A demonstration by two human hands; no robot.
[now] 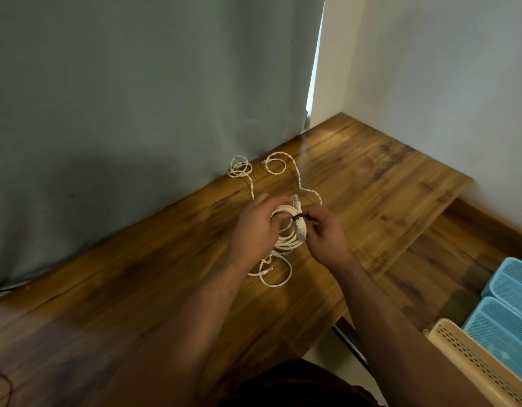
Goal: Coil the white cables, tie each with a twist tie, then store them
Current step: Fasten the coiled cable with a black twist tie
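The coiled white cable (pixel 287 230) is sitting between the two hands, lifted just above the tabletop (pixel 136 289), its loops standing roughly on edge with the long way of the coil running toward and away from the person. A dark twist tie (pixel 298 217) is crossing the bundle at its upper right side, right where the right hand (pixel 327 235) is pinching it with curled fingertips. The left hand (pixel 255 227) is closing around the far-left side of the coil, steadying it. So the tie lies on the right hand's side, and the twisting is judged to fall to that hand while the left one braces.

A loose tail with a plug (pixel 265 271) is trailing from under the coil onto the wood nearer the person. Two more twisted white cords are lying uncoiled farther back: one (pixel 240 168) by the grey curtain (pixel 136 98), one (pixel 279 165) just beside it. At the lower right, two blue baskets (pixel 506 312) and one beige basket (pixel 474 362) are waiting.
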